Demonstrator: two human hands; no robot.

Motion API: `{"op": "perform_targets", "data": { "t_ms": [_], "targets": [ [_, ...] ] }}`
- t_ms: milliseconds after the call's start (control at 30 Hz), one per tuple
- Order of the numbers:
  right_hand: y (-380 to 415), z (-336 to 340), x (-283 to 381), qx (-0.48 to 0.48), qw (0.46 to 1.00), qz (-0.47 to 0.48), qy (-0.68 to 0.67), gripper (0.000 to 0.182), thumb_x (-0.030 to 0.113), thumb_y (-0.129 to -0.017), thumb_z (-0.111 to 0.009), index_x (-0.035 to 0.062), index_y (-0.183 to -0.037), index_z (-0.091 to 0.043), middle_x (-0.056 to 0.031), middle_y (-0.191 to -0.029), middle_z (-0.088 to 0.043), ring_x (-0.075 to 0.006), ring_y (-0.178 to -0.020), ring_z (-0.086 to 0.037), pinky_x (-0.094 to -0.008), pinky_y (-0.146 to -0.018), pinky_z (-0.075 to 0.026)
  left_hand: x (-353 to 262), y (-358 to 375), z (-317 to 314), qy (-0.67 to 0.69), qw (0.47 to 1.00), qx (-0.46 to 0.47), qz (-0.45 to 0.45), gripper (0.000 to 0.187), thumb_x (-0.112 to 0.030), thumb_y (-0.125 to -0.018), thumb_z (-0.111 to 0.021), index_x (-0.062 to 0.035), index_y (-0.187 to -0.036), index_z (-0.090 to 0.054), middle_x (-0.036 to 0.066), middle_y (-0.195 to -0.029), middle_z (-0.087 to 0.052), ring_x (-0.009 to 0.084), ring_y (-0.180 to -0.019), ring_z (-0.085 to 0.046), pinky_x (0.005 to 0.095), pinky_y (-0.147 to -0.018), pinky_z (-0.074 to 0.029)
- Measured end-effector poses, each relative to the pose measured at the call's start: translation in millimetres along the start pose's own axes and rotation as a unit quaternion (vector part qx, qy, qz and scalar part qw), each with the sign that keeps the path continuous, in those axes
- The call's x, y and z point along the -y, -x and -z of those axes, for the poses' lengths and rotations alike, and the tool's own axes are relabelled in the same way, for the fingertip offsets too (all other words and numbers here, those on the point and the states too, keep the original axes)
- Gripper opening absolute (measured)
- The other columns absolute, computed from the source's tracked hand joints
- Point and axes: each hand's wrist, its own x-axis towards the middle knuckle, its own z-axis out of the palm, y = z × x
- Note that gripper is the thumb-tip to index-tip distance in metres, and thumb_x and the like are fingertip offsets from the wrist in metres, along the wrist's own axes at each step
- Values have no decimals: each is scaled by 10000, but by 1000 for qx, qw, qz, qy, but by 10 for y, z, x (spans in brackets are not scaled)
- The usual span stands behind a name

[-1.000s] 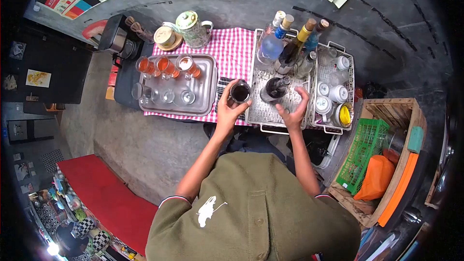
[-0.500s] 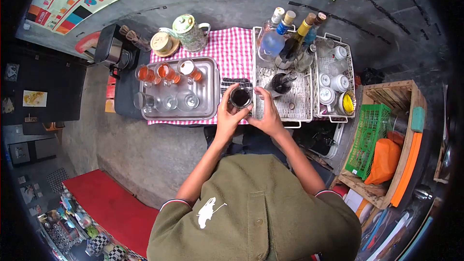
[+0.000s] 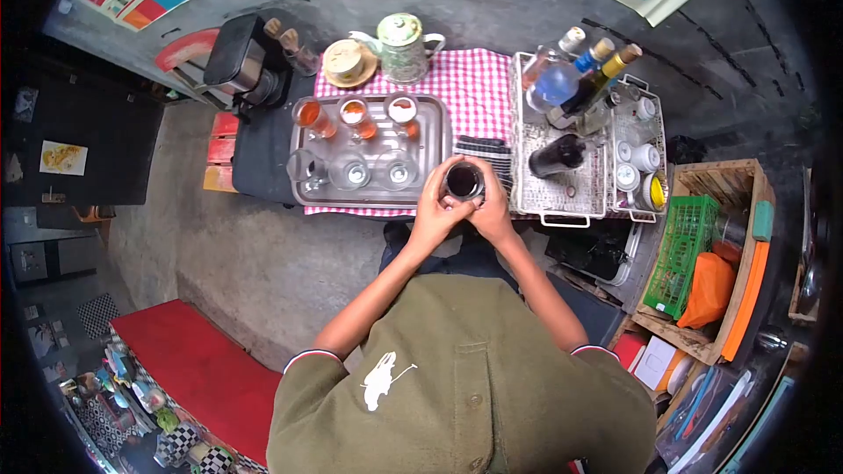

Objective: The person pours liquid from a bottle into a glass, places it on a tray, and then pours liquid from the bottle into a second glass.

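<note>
Head view: L hand & R hand curl round dark-filled glass, grip snug; prob. light, slick, fragile: hold by sides, upright.

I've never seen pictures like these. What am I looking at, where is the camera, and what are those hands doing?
There is no machine here, only a person's two bare hands. The camera is worn on that person's head and looks forward and down, so the wearer's own shirt shows below.

The left hand and right hand are wrapped around a glass of dark liquid. On the checked cloth lies a tray with three glasses of reddish drink and three empty-looking glasses. Behind the tray stand a teapot and a cup. To the right, a white rack holds bottles.
</note>
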Motion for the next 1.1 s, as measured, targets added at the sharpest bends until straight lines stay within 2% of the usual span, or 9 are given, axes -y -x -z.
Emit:
{"op": "perform_targets", "data": {
  "t_ms": [133, 167, 267, 467, 500, 600, 633, 867, 1100],
  "targets": [
    [-58, -376, 148, -17, 1000, -10, -10, 674, 207, -710, -898, 12, -1257, -556, -163, -1190, -641, -313, -1103, -654, -395, -924, -521, -7, 14, 406, 19, 999, 26, -4, 803, -24, -774, -800, 4, -1474, -407, 112, -1392, -466, 185, -1289, -502, 313, -1035, -452],
    [-69, -469, 154, -20, 1000, -12, -7, 671, 207, -710, -898, 9, -1254, -558, -162, -1180, -645, -308, -1092, -660, -393, -913, -526, -22, 35, 511, 40, 998, 31, 32, 825, -28, -777, -801, 5, -1488, -383, 119, -1415, -453, 185, -1301, -491, 317, -1053, -438],
    [-106, -690, 252, -20, 1000, -22, -8, 666, 209, -718, -894, 6, -1259, -562, -156, -1156, -663, -283, -1078, -673, -381, -902, -534, -150, 63, 803, 17, 997, 55, 46, 871, -86, -797, -822, -45, -1524, -342, 139, -1470, -391, 209, -1302, -493, 337, -1039, -469],
    [-161, -953, 320, -22, 999, -26, 1, 675, 183, -714, -890, 9, -1277, -560, -145, -1140, -677, -260, -1069, -678, -369, -918, -531, -142, 256, 1283, -5, 999, 5, 52, 880, -201, -849, -806, -76, -1546, -284, 178, -1494, -351, 266, -1286, -508, 380, -978, -525],
    [-179, -962, 367, -22, 999, -24, 1, 675, 175, -713, -889, 11, -1279, -560, -143, -1142, -677, -255, -1071, -677, -369, -920, -530, -169, 307, 1348, -27, 999, -4, 43, 752, -253, -913, -741, -55, -1517, -339, 160, -1474, -396, 244, -1273, -515, 356, -982, -506],
    [-224, -972, 404, -21, 999, -29, -5, 675, 151, -712, -883, 6, -1285, -558, -141, -1158, -671, -237, -1088, -665, -361, -943, -522, 4, 376, 1619, -32, 997, -26, 68, 591, -245, -950, -704, -60, -1450, -448, 142, -1422, -470, 245, -1262, -533, 359, -1012, -478],
    [-244, -972, 420, -17, 999, -33, -10, 674, 148, -713, -882, 3, -1285, -557, -142, -1162, -670, -235, -1092, -662, -359, -948, -520, 16, 423, 1675, -18, 997, -42, 59, 424, -202, -992, -641, -31, -1363, -527, 114, -1357, -544, 206, -1237, -553, 328, -1011, -469],
    [-335, -1101, 308, 28, 996, -55, -68, 673, 108, -724, -872, -14, -1300, -546, -131, -1185, -654, -209, -1122, -640, -344, -1003, -502, 35, 425, 1955, -113, 983, -134, -52, 311, -131, -1004, -596, -8, -1288, -570, 100, -1204, -655, 165, -1130, -626, 312, -975, -489],
    [-412, -1360, 177, 35, 997, -38, -61, 677, 145, -710, -887, 0, -1284, -558, -135, -1180, -656, -235, -1118, -646, -361, -984, -501, -236, 343, 2256, -277, 930, -207, -122, 312, -130, -923, -668, 3, -1200, -617, 154, -1142, -652, 268, -1072, -649, 365, -949, -493]
  ]
}}
